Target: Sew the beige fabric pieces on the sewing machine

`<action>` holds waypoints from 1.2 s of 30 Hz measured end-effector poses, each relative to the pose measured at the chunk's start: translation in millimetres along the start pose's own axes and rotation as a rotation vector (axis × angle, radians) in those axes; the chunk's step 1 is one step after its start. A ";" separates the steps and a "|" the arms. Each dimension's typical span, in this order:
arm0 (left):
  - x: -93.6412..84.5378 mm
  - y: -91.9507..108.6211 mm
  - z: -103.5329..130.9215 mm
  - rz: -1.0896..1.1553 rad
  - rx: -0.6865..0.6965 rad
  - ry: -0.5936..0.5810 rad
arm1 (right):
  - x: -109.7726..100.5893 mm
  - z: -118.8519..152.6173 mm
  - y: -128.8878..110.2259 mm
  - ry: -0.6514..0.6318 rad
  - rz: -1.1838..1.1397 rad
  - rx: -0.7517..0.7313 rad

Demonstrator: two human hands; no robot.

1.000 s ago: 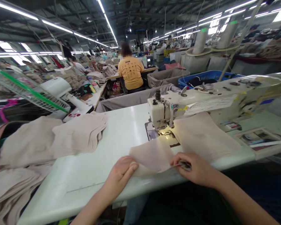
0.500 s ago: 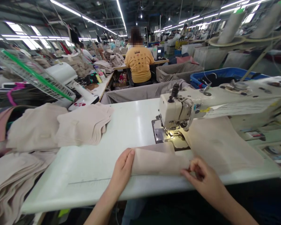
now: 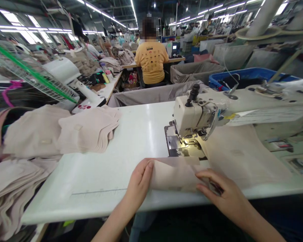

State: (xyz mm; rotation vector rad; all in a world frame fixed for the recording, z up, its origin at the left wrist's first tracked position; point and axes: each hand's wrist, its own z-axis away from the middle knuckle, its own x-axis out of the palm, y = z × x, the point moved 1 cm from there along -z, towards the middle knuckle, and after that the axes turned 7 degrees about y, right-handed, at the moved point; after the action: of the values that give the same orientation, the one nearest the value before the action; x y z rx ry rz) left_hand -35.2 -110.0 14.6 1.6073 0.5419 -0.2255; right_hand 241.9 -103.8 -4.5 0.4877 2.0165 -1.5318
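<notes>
A folded beige fabric piece [image 3: 174, 176] lies near the table's front edge, just before the sewing machine [image 3: 192, 116]. My left hand [image 3: 140, 178] grips its left end, thumb on top and fingers partly hidden underneath. At the right end, my right hand [image 3: 221, 188] holds the cloth, its index finger on the upper layer and its thumb by the lower edge, with a gap between them. The machine's lit needle area [image 3: 190, 142] is just beyond the cloth. Another beige panel [image 3: 242, 158] lies flat under the machine arm, to the right.
Stacked beige pieces [image 3: 88, 131] lie on the table's left, and more cloth [image 3: 12, 188] hangs at the left edge. A fan with a green rim [image 3: 37, 74] stands behind them. Beyond the table are a grey cloth bin [image 3: 151, 94], a blue tub [image 3: 242, 75] and a seated person [image 3: 152, 62].
My right fingers have opened from a pinch at the cloth's right end and now lie on its upper layer. The view has shifted slightly; my left hand keeps its grip.
</notes>
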 end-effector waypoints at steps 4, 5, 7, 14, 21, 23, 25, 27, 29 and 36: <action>-5.0 -6.4 -2.7 -0.133 -0.075 0.164 | 12.8 -8.3 -0.8 0.173 0.002 0.194; -5.9 -7.3 -3.1 -0.152 -0.086 0.169 | 14.6 -8.6 -0.1 0.194 0.000 0.231; -7.8 -7.8 -3.8 -0.172 -0.091 0.157 | 16.1 -8.8 1.1 0.167 0.000 0.252; -10.3 -10.1 4.4 -0.131 -0.126 0.146 | 14.4 -13.1 1.0 -0.017 -0.033 0.165; -8.7 -15.9 20.5 -0.166 -0.133 0.171 | 19.1 -13.6 3.1 0.043 0.009 0.122; -9.3 -15.1 20.7 -0.194 -0.045 0.115 | 19.6 -13.2 4.5 0.054 0.017 0.112; -10.2 -15.4 21.0 -0.198 0.031 0.104 | 19.5 -12.6 6.3 0.054 0.031 0.111; -11.1 -17.5 22.3 -0.184 0.032 0.152 | 19.2 -11.9 7.9 0.045 0.048 0.111; -12.2 -20.0 24.4 -0.168 0.003 0.221 | 18.8 -11.5 8.7 0.040 0.065 0.106; -13.9 -16.8 25.0 -0.149 0.081 0.109 | 17.9 -11.7 9.3 0.073 0.097 0.083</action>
State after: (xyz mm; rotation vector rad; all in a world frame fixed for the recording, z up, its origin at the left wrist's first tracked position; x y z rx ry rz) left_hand -50.8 -136.9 3.1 1.6661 0.7461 -0.2744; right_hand 231.0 -90.7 -20.4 0.6738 1.9585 -1.5637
